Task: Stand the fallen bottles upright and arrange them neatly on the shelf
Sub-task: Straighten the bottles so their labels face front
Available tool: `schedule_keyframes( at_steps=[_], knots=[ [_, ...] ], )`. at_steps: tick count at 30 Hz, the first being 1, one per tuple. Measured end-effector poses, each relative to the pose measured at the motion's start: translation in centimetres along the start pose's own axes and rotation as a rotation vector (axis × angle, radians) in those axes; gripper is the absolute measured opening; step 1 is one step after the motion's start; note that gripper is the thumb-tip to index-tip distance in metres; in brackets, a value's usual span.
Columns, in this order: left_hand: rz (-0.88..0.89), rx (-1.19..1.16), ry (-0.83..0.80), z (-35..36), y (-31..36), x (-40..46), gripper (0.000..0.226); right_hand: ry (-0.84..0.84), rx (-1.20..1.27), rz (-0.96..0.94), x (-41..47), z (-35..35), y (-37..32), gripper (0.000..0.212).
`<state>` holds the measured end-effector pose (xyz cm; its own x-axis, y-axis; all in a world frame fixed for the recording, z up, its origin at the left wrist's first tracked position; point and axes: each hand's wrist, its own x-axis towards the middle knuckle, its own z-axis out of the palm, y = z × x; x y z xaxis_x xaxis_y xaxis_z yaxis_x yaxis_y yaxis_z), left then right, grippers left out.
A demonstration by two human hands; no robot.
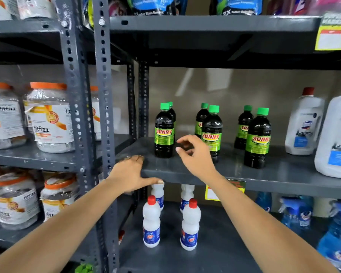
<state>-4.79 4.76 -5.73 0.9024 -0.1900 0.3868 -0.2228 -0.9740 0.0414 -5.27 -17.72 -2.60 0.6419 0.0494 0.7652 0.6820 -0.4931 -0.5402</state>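
Several dark bottles with green caps and green "SUNNY" labels stand upright in pairs on the grey middle shelf [274,174]: a left front bottle [164,133], a middle front bottle [213,133] and a right front bottle [258,138], each with another close behind it. My left hand [129,174] grips the shelf's front edge at its left end, thumb underneath. My right hand [195,152] hovers over the shelf between the left and middle front bottles, fingers loosely curled and apart, holding nothing. It partly covers the middle bottle's lower label.
Large white jugs [303,123] stand at the shelf's right. White bottles with red caps [151,221] stand on the shelf below, with blue spray bottles [295,211] to their right. Perforated grey uprights [104,115] divide off a left rack of orange-lidded jars [49,117].
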Motion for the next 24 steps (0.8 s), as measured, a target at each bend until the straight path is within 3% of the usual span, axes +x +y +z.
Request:
schedule_keyframes(
  at_steps=[5,8,12,24],
  knots=[
    [-0.016,-0.001,-0.069,-0.1,-0.4,0.8,0.144,-0.136,0.003,0.421,3.5,4.2,0.2,0.064],
    [0.001,0.042,-0.032,0.1,-0.2,0.6,0.145,-0.223,0.147,0.573,5.3,5.0,0.7,0.077],
    [0.005,0.074,0.015,0.6,-0.2,0.5,0.14,-0.221,0.126,0.564,5.5,6.4,2.1,0.065],
    [0.026,0.089,0.08,0.5,-0.1,0.2,0.13,-0.256,0.089,0.492,4.3,6.3,1.7,0.069]
  ],
)
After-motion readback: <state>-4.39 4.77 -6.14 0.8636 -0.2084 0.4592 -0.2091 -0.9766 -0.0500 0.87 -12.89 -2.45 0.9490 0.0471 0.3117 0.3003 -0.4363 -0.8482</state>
